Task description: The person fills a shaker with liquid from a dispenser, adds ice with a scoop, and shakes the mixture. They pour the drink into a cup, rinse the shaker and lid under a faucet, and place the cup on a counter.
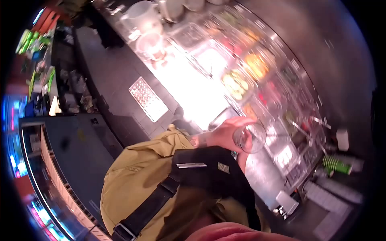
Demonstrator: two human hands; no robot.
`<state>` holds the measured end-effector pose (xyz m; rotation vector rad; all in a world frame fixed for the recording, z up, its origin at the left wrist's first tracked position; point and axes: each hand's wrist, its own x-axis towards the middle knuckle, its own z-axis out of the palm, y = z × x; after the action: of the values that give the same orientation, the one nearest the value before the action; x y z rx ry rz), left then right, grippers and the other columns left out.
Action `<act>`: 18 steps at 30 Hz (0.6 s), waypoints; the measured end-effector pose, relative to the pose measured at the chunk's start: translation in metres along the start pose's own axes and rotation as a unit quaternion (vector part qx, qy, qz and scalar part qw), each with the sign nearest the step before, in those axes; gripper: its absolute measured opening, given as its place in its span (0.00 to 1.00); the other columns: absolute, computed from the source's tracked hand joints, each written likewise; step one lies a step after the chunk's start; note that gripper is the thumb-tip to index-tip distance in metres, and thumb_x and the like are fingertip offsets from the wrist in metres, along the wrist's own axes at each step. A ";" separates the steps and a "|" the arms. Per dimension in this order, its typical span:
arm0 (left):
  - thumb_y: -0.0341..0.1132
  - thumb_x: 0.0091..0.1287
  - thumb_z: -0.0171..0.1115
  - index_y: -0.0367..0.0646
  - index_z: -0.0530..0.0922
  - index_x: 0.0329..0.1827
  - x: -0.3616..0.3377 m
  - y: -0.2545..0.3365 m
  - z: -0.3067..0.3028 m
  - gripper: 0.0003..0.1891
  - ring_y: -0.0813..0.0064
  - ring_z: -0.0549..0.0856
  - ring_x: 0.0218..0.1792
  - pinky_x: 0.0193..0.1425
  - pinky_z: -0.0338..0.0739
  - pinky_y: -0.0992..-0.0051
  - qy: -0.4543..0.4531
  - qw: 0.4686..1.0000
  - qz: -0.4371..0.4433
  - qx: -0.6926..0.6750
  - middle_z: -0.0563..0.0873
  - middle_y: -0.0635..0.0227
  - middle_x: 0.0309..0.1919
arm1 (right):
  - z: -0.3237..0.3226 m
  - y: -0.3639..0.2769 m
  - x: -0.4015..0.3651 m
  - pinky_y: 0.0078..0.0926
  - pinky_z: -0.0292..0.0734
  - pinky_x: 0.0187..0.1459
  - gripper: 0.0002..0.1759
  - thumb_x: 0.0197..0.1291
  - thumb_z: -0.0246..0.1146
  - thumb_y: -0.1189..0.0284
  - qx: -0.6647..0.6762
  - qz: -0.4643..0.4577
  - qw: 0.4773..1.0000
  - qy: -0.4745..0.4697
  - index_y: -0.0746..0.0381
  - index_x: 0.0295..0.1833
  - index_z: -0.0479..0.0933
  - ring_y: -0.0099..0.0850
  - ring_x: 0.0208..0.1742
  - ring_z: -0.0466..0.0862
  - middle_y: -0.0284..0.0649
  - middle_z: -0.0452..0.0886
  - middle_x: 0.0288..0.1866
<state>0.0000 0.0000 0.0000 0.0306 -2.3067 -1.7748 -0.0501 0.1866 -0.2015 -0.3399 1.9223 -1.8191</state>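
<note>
Glass [252, 138], clear and tilted, is held in the left hand [223, 134], with the fingers wrapped round its wall. Part of the right hand [242, 160] is seen just below those fingers; its grip cannot be told. Food tubs [241, 80] are ranged beyond the fingertips. Lettering on the apron patch [223, 167] is blurred and unreadable.

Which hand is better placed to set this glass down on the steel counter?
Left, most likely. The left hand grips the clear glass and holds it above the edge of the counter, so it need only lower it. The right hand does not show in this view.
</note>
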 end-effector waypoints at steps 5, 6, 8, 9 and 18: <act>0.42 0.37 0.80 0.41 0.72 0.59 -0.048 0.003 -0.101 0.42 0.66 0.84 0.48 0.54 0.78 0.73 0.024 0.997 -0.065 -0.043 0.82 0.59 0.48 | 0.080 -0.154 0.024 0.24 0.75 0.49 0.12 0.65 0.60 0.71 -0.122 -0.029 0.990 -0.060 0.68 0.48 0.80 0.25 0.43 0.82 0.40 0.85 0.42; 0.42 0.36 0.81 0.40 0.72 0.59 -0.066 -0.004 -0.127 0.43 0.68 0.84 0.48 0.55 0.77 0.74 0.057 0.998 -0.033 -0.002 0.82 0.60 0.48 | 0.108 -0.164 0.030 0.23 0.75 0.48 0.12 0.64 0.61 0.71 -0.123 -0.029 0.986 -0.110 0.67 0.47 0.80 0.24 0.43 0.81 0.40 0.84 0.41; 0.42 0.34 0.83 0.39 0.71 0.60 -0.105 -0.018 -0.184 0.45 0.71 0.83 0.49 0.56 0.77 0.74 0.159 0.985 -0.007 0.062 0.82 0.62 0.48 | 0.184 -0.196 0.059 0.25 0.76 0.44 0.10 0.61 0.63 0.72 -0.178 -0.107 0.952 -0.226 0.67 0.44 0.80 0.29 0.39 0.83 0.43 0.84 0.38; 0.41 0.34 0.83 0.39 0.71 0.60 -0.127 -0.025 -0.212 0.46 0.71 0.83 0.49 0.56 0.77 0.74 0.200 0.979 -0.024 0.026 0.82 0.62 0.48 | 0.235 -0.229 0.073 0.28 0.77 0.43 0.10 0.58 0.61 0.77 -0.261 -0.192 0.891 -0.320 0.69 0.44 0.79 0.31 0.38 0.84 0.44 0.83 0.37; 0.39 0.35 0.84 0.39 0.73 0.58 -0.265 -0.090 -0.423 0.43 0.73 0.85 0.46 0.53 0.80 0.73 0.473 0.859 -0.173 0.090 0.85 0.62 0.44 | 0.749 -0.193 0.274 0.34 0.79 0.46 0.11 0.54 0.61 0.71 -0.713 -0.330 0.539 -0.304 0.59 0.44 0.81 0.37 0.48 0.84 0.39 0.84 0.46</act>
<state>0.3286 -0.3848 -0.0292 1.1370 -1.7360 -1.1940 0.0566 -0.6153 -0.0651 -2.0511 2.2703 0.3162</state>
